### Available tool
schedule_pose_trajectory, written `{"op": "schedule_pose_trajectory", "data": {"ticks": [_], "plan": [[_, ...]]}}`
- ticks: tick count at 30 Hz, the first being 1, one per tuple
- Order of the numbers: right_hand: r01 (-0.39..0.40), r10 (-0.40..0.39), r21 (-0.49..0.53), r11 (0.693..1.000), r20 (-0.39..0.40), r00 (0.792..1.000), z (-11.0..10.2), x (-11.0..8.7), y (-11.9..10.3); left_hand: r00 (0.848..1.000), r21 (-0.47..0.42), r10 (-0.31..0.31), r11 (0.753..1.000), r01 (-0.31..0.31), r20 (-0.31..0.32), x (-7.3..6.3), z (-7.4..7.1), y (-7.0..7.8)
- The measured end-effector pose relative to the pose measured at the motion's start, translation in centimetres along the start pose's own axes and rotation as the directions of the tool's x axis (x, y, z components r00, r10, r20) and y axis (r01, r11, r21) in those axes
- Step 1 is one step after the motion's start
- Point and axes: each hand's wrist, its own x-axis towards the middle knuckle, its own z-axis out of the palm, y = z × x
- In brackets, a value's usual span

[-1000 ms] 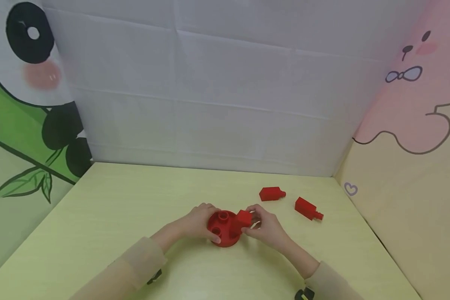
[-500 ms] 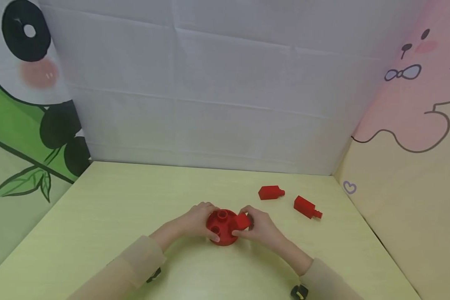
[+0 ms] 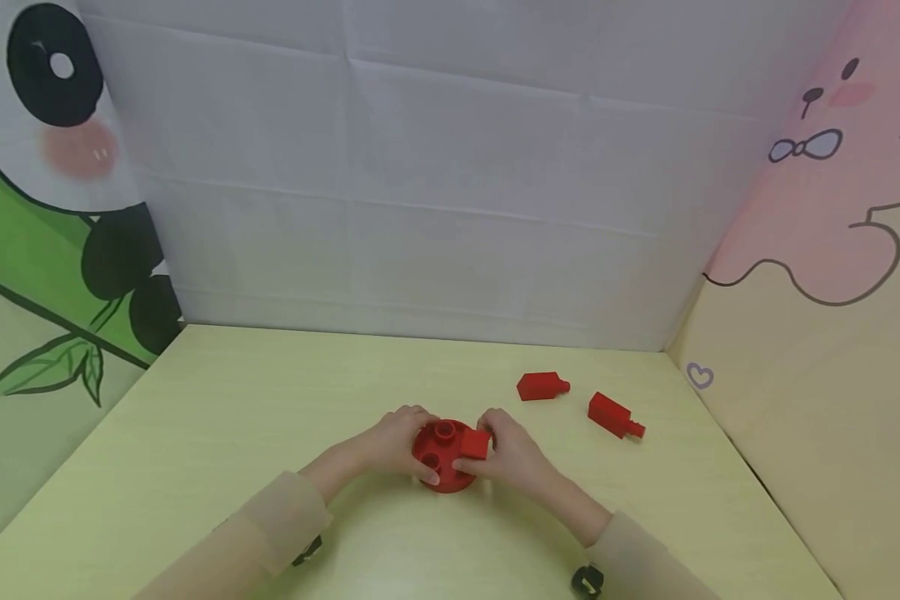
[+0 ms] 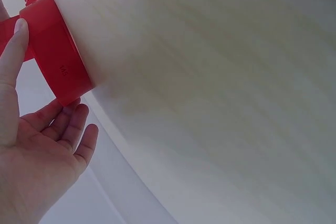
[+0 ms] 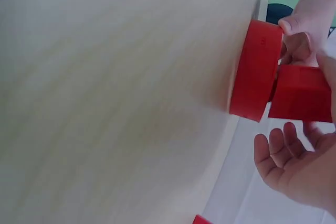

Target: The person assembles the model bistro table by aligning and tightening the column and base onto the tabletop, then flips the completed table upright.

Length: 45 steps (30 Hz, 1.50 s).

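My left hand [image 3: 390,442] grips the left side of a round red base [image 3: 450,455] on the table, thumb near its front rim. Two round raised sockets show on its top. A red block [image 3: 475,443] stands upright over the right part of this base, pinched between the thumb and fingers of my right hand [image 3: 519,454]. In the right wrist view, a narrow dark gap separates the red block [image 5: 302,93] from the base [image 5: 255,69]; the block's lower end is hidden there. The left wrist view shows the base's side wall [image 4: 60,56], with small embossed marks.
Two more red blocks with narrow threaded-looking necks lie on their sides at the back right: one block [image 3: 540,386] farther back, the other block [image 3: 611,414] nearer the right edge. A pale table [image 3: 270,392] meets a white cloth backdrop [image 3: 420,250] behind and printed panels at both sides.
My right hand has moved left with the red block, which has gone from tilted to upright over the base. My left hand stays on the base. The two lying blocks have not moved.
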Motion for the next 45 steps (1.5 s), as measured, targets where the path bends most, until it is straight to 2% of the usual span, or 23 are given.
{"op": "schedule_pose_trajectory", "data": {"ticks": [3, 5, 8, 10, 12, 14, 18, 22, 25, 32, 36, 41, 45], "plan": [[0.096, -0.099, 0.056, 0.994, 0.055, 0.994, -0.8, -0.2, 0.4, 1.000, -0.013, -0.006, 1.000, 0.006, 0.002, 0.0, 0.0, 0.0], [0.200, -0.209, 0.095, 0.975, 0.092, 0.974, -1.5, -0.3, 0.7, 1.000, -0.018, -0.015, 1.000, 0.015, 0.006, -0.1, 0.0, 0.1], [0.369, -0.389, 0.154, 0.916, 0.127, 0.912, -2.3, -0.1, 1.1, 1.000, -0.024, -0.011, 1.000, 0.012, 0.004, -0.1, 0.0, 0.0], [0.450, -0.473, 0.170, 0.877, 0.140, 0.870, -2.7, 0.0, 1.3, 1.000, -0.021, -0.013, 1.000, 0.013, 0.005, 0.0, 0.0, 0.0], [0.505, -0.530, 0.175, 0.845, 0.147, 0.835, -2.9, 0.2, 1.5, 1.000, -0.020, -0.011, 1.000, 0.011, 0.006, 0.0, 0.0, -0.1], [0.536, -0.561, 0.179, 0.825, 0.147, 0.815, -2.9, 0.4, 1.7, 1.000, -0.016, -0.011, 1.000, 0.011, 0.008, 0.0, 0.0, -0.1], [0.557, -0.585, 0.193, 0.808, 0.141, 0.799, -2.8, 0.7, 1.9, 1.000, -0.015, -0.007, 1.000, 0.007, 0.011, 0.1, 0.0, -0.2], [0.562, -0.585, 0.176, 0.808, 0.131, 0.800, -2.7, 0.8, 2.1, 1.000, -0.015, -0.003, 1.000, 0.003, 0.015, 0.2, 0.0, -0.3], [0.556, -0.572, 0.144, 0.819, 0.124, 0.811, -2.7, 0.9, 2.1, 1.000, -0.014, -0.005, 1.000, 0.005, 0.017, 0.2, 0.1, -0.3], [0.475, -0.478, 0.053, 0.878, 0.104, 0.872, -2.5, 0.9, 1.8, 1.000, -0.023, -0.002, 1.000, 0.003, 0.012, 0.1, 0.1, -0.4], [0.437, -0.438, 0.030, 0.899, 0.067, 0.896, -2.2, 1.0, 1.6, 1.000, -0.035, -0.010, 0.999, 0.011, 0.016, 0.0, 0.1, -0.4], [0.390, -0.391, -0.009, 0.921, -0.029, 0.920, -1.7, 1.0, 1.3, 1.000, -0.053, -0.019, 0.998, 0.020, 0.021, 0.1, 0.0, -0.3], [0.279, -0.280, -0.024, 0.960, -0.118, 0.953, -1.4, 0.9, 0.7, 1.000, -0.055, -0.016, 0.998, 0.017, 0.021, 0.2, 0.0, -0.3]]}}
